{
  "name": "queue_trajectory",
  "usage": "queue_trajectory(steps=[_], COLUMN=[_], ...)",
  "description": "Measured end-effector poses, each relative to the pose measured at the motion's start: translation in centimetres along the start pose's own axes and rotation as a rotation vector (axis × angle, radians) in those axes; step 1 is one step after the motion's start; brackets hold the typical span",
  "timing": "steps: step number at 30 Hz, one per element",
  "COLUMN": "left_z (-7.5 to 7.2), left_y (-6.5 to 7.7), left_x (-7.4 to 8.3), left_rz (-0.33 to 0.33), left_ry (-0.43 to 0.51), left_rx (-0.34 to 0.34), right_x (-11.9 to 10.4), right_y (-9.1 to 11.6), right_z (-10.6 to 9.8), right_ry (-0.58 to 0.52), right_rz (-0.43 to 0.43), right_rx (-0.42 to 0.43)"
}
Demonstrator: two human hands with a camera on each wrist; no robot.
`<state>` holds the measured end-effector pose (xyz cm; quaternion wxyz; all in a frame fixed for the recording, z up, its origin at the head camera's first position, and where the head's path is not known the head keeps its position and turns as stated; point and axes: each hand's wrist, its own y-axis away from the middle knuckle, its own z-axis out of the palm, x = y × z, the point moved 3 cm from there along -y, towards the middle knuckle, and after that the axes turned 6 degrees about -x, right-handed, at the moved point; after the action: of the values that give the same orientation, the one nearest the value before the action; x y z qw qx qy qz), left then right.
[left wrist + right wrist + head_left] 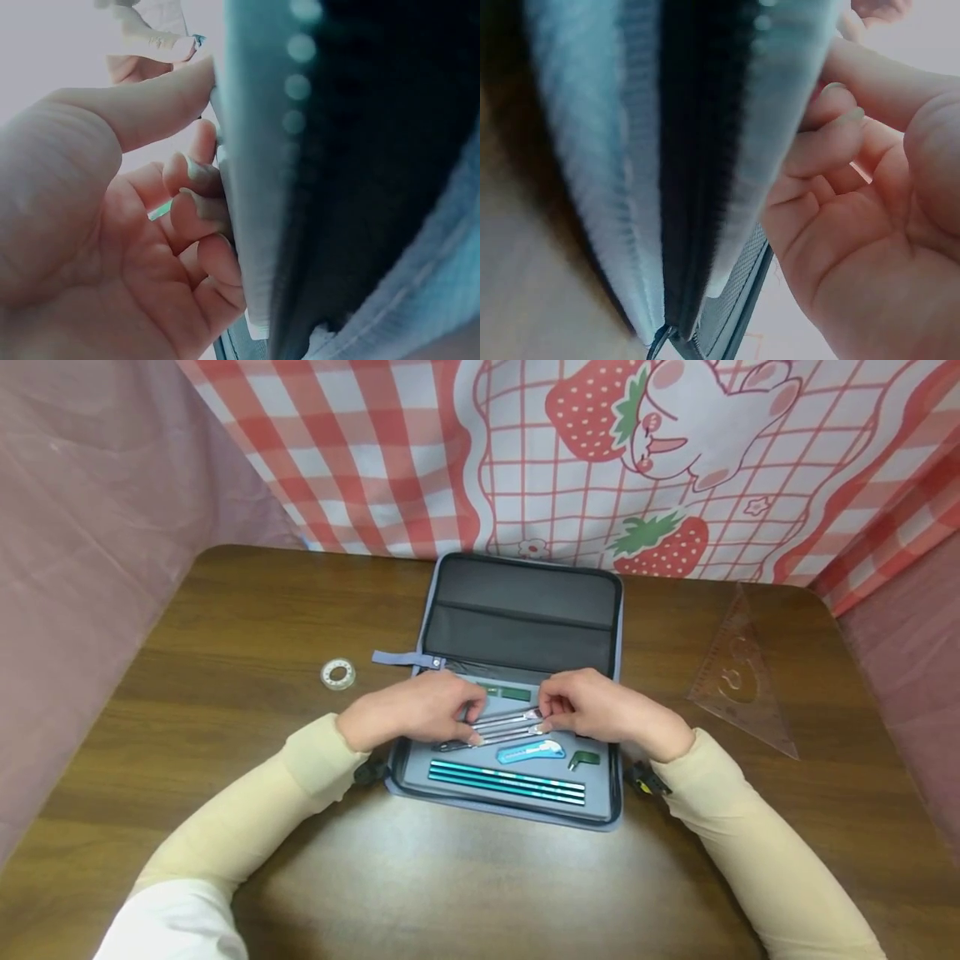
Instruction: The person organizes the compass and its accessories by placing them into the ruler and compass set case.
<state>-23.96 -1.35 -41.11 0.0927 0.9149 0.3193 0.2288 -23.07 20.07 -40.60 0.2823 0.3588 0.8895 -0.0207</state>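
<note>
An unzipped blue-grey case (506, 820) lies on the table with its dark-lined lid (525, 593) folded back. Across the middle of its grey tray run the slender legs of a silver drawing compass (507, 728). My left hand (423, 706) grips it near the left end, thumb on the lower leg and fingers curled by the upper one. At the right end my right hand (600, 706) pinches it between thumb and curled fingers. The wrist views show both hands close against the tray, their fingertips partly hidden by its edge.
Around the compass, the tray holds a green lead case (510, 693), a blue utility knife (531, 752), a small dark green part (585, 759) and several teal pencils (506, 782). A round clear disc (337, 674) lies left, a transparent set square (742, 681) right. A checked curtain (375, 443) hangs behind.
</note>
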Motion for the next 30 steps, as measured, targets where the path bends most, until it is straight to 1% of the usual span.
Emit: queue_trajectory(steps=[2,4,6,8,9,11,13,14,16,19,21,23,24,26,30], left_z=[-0.1,-0.6,-1.7,-3.3,-4.3,-5.8,-6.7,-6.9,-6.8,-5.9,-5.1,-4.4,-4.1,-3.6,-2.5], left_y=[-0.1,0.1,0.6,1.6,2.3,3.7,5.1,5.8,7.1,9.3,10.7,11.7,12.0,12.0,11.2], left_x=[0.0,-0.2,-1.0,-2.5,-3.4,-5.3,-7.1,-7.9,-9.5,-11.4,-12.2,-12.5,-12.6,-12.5,-12.1], left_rz=[0.006,0.036,0.048,0.033,0.009,-0.083,-0.177,-0.212,-0.258,-0.303,-0.319,-0.331,-0.329,-0.303,-0.207], left_ry=[-0.003,0.022,0.068,0.120,0.139,0.155,0.151,0.143,0.132,0.108,0.099,0.076,0.071,0.057,0.031], left_rx=[0.001,-0.001,0.022,0.073,0.102,0.147,0.153,0.146,0.112,0.072,0.046,0.039,0.041,0.066,0.130], right_x=[0.1,0.3,0.4,0.4,0.4,0.4,0.4,0.4,0.4,0.2,0.1,0.0,0.1,0.2,0.5], right_y=[0.0,0.0,0.0,0.1,0.1,0.1,0.1,0.1,0.0,-0.3,-0.5,-0.5,-0.4,-0.2,0.5], right_z=[-0.1,-0.2,-0.3,-0.4,-0.4,-0.4,-0.5,-0.5,-0.4,-0.1,0.1,0.2,0.2,0.1,-0.3], right_ry=[-0.008,-0.014,-0.017,-0.019,-0.021,-0.025,-0.030,-0.031,-0.024,-0.011,-0.007,-0.012,-0.014,-0.015,-0.024], right_rz=[0.017,0.031,0.043,0.047,0.045,0.046,0.053,0.055,0.052,0.030,0.018,0.017,0.019,0.028,0.044], right_rx=[-0.009,-0.016,-0.026,-0.034,-0.040,-0.050,-0.057,-0.059,-0.067,-0.080,-0.092,-0.098,-0.099,-0.090,-0.067])
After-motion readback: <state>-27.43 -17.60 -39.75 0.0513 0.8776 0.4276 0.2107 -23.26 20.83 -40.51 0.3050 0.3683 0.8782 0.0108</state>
